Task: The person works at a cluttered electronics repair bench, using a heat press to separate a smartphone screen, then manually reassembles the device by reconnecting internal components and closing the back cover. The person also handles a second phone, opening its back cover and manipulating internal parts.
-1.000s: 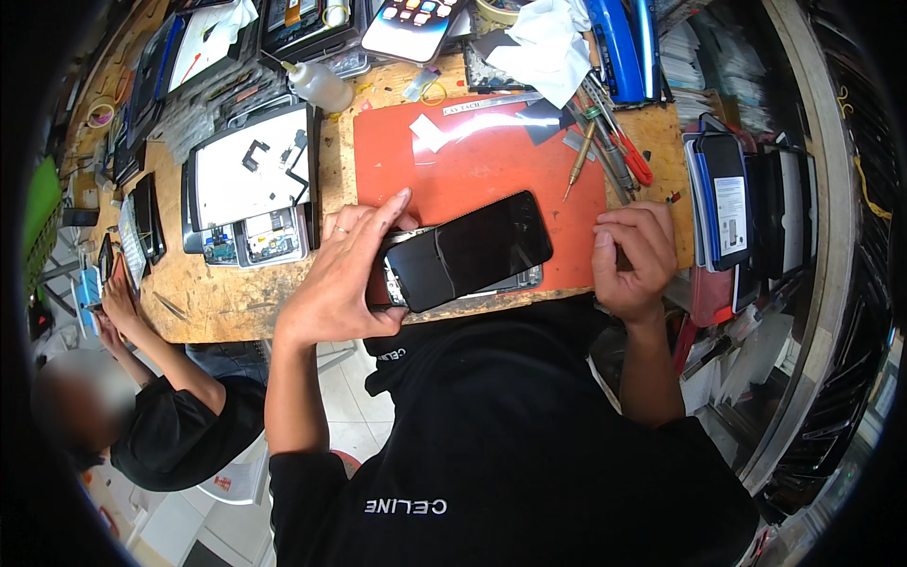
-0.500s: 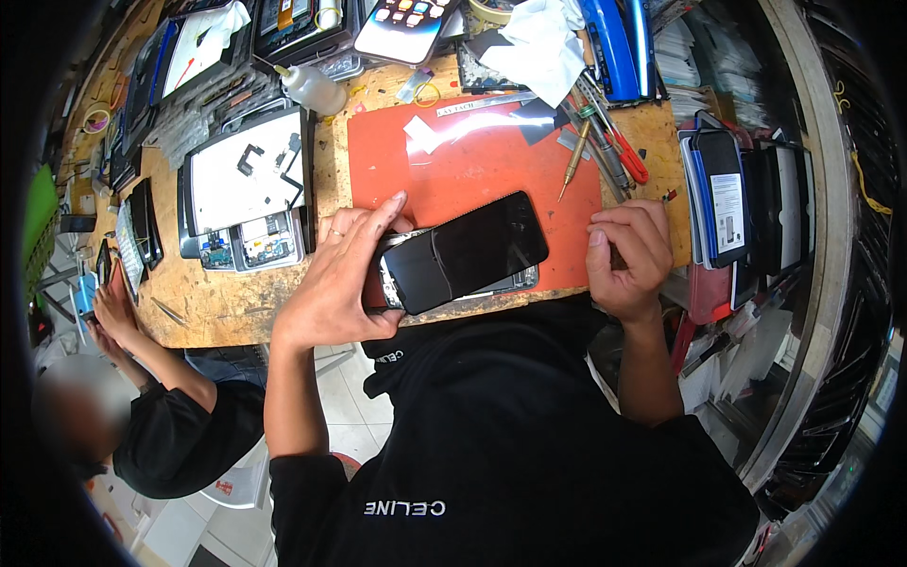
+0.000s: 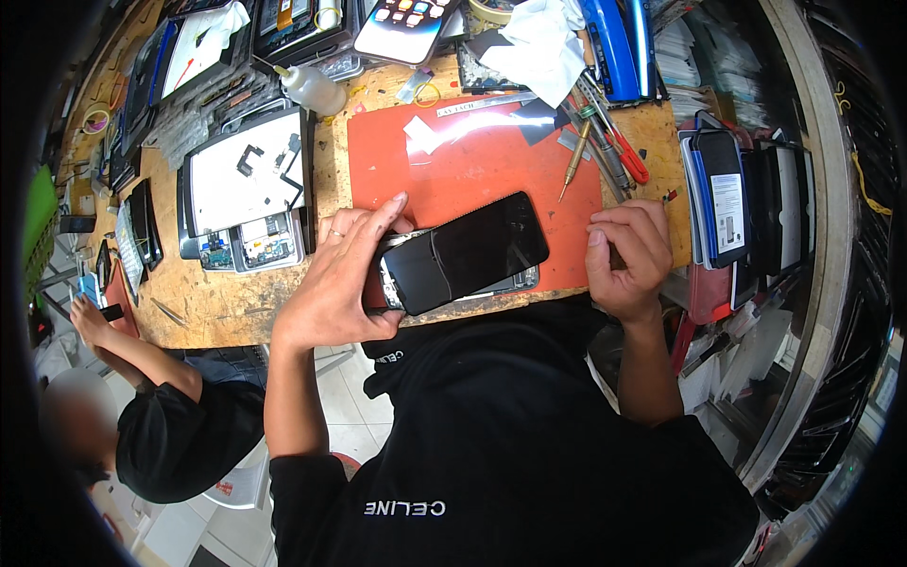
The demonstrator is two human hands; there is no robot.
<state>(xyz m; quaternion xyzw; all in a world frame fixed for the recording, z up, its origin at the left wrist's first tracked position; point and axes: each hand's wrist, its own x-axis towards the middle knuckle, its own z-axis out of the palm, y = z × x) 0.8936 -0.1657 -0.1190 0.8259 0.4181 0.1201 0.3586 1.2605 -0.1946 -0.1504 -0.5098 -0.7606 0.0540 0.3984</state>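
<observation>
A black phone screen (image 3: 472, 253) lies askew over an opened phone body (image 3: 524, 279), whose inner parts peek out at the left end and along the near edge. My left hand (image 3: 342, 274) grips their left end, with the thumb on the near side and the fingers on the far side. Both phone parts rest at the near edge of an orange-red mat (image 3: 397, 156). Over the mat's right edge, my right hand (image 3: 631, 255) is curled closed, apart from the phone, and no object shows in it.
Beyond my right hand lie a screwdriver (image 3: 574, 161) and red-handled pliers (image 3: 631, 156). At left, a white sheet with small black parts (image 3: 250, 175) covers opened devices. A bottle (image 3: 316, 92) stands behind. Phone cases (image 3: 723, 198) hang at right. A co-worker's arm (image 3: 156, 354) is at far left.
My hands and the phone parts look the same. At the far left, the co-worker's hands and head have shifted slightly.
</observation>
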